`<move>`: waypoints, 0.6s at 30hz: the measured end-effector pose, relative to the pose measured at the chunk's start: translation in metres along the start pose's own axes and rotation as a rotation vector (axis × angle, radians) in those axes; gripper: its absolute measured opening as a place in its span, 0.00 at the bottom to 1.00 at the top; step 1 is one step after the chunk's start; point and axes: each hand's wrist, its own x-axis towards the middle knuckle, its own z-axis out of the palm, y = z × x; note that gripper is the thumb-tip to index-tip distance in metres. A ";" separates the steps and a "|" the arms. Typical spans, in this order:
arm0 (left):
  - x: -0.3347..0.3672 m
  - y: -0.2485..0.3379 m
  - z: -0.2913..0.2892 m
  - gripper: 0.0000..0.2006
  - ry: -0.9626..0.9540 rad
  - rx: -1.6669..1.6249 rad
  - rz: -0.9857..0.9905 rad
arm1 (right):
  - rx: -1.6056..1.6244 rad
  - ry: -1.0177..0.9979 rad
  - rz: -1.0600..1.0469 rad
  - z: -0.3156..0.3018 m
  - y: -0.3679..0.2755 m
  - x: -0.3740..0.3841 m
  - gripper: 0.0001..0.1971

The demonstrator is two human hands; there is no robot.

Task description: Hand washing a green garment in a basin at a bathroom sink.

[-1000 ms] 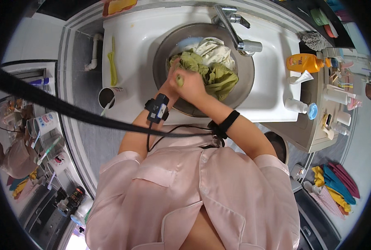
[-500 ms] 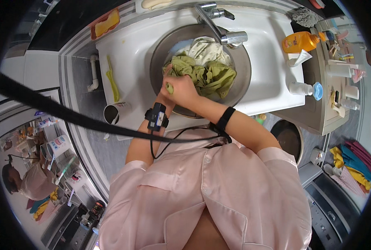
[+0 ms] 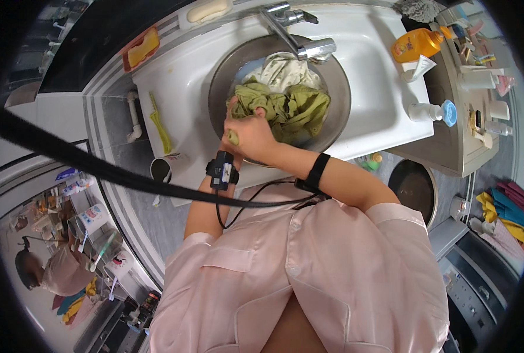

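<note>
A wet olive-green cloth, perhaps a garment, lies bunched in a round metal basin set in the white sink. My right hand is closed round one end of it near the basin's left front rim, and a bit of green pokes out of the fist. Pressed against it, my left hand grips the same cloth; most of this hand is hidden behind the right one. Behind the green cloth rests a white patterned cloth, with some bluish water beside it.
A chrome faucet reaches over the basin's back. To the left are a green-handled brush and a white cup. An orange bottle, a white tube and a blue-capped bottle stand right. A black strap crosses the view.
My hands stay closed on the green cloth and have shifted only slightly. The whole view has moved a little, with the sink appearing slightly further left.
</note>
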 end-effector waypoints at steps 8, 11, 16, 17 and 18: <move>0.019 -0.019 0.015 0.19 0.131 0.045 0.062 | -0.190 0.173 0.360 -0.024 0.064 0.041 0.11; 0.012 -0.016 0.027 0.19 0.050 -0.007 -0.045 | -0.185 0.175 0.374 -0.020 0.054 0.030 0.12; 0.004 -0.008 0.003 0.19 0.033 0.042 -0.036 | -0.051 0.052 0.043 -0.001 0.002 -0.003 0.10; 0.001 -0.007 0.003 0.19 0.042 0.039 -0.027 | -0.055 0.050 0.043 -0.001 0.005 0.000 0.10; 0.001 -0.008 0.006 0.19 0.054 0.040 -0.020 | -0.093 0.037 0.062 -0.003 0.013 0.007 0.09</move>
